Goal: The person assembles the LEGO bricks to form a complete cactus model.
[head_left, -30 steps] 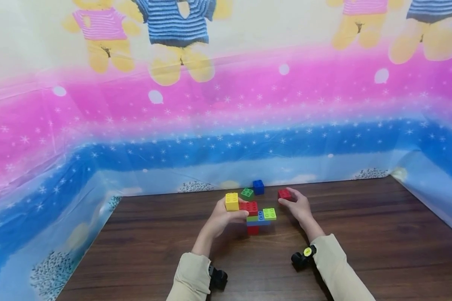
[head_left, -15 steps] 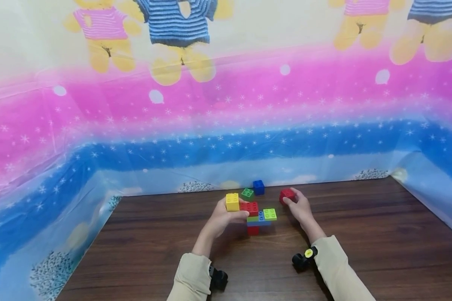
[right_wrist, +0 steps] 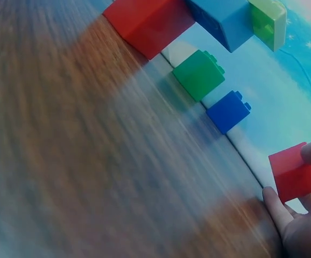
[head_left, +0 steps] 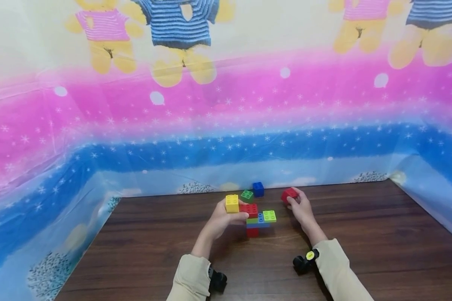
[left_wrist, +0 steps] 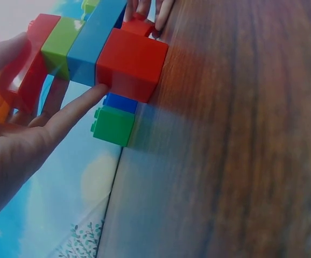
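Note:
My left hand (head_left: 219, 220) grips a stack of toy building blocks by its upper part. The stack has a red block (left_wrist: 131, 67) at the bottom, then a blue block (left_wrist: 93, 43), a light green block (left_wrist: 57, 48) and an upper red block (head_left: 251, 210). A yellow block (head_left: 231, 203) stands at its upper left, and another light green block (head_left: 269, 216) juts out on the right. Farther right, my right hand (head_left: 302, 209) pinches a loose red block (right_wrist: 292, 172) between thumb and fingers, apart from the stack. My left index finger touches the bottom red block in the left wrist view.
Behind the stack, a green block (head_left: 247, 195) and a dark blue block (head_left: 258, 189) sit near the far edge of the brown wooden table (head_left: 143, 251). A printed cloth (head_left: 195, 146) hangs behind and along the sides. Black cameras (head_left: 217, 280) are strapped at both wrists.
My right hand has shifted slightly to the right and turned the loose red block, which now looks tilted. My left hand and the stack have hardly moved.

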Available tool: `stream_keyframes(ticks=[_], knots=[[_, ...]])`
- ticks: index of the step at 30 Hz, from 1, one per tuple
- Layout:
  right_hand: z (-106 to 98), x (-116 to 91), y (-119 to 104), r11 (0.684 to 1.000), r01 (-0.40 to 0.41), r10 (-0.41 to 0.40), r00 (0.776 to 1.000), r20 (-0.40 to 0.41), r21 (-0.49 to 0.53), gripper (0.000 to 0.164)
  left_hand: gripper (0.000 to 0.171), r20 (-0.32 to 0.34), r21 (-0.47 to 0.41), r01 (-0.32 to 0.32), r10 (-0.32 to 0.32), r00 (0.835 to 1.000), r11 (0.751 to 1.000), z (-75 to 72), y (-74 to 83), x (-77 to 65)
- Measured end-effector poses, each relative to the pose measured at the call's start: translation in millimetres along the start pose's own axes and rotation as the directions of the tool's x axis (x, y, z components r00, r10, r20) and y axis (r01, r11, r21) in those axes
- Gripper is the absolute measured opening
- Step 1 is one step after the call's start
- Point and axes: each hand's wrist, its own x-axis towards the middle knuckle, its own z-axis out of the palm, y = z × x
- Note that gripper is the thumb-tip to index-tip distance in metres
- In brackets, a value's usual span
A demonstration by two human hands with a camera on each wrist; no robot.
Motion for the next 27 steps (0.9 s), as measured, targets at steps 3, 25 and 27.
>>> stream_keyframes(ticks=[3, 25, 27], knots=[[-3.1, -1.5, 1.3, 1.0, 0.012, -0.012, 1.0, -0.002, -0.001, 0.051, 0.042, 0.007, -0.003, 0.003, -0.003, 1.0, 1.0, 0.8, 0.2, -0.5], [-7.7, -10.6, -20.4, 0.985, 0.173, -0.174, 0.964, 0.198, 0.024, 0.047, 0.039, -0.01, -0.019, 0.001, -0.001, 1.0, 1.0, 1.6, 1.1, 0.1], [-8.4, -11.7, -24.2, 0.978, 0.208, -0.203, 0.949, 0.24, 0.004, 0.048, 0.039, -0.008, -0.019, -0.007, 0.006, 1.0, 1.0, 1.6, 1.1, 0.5]])
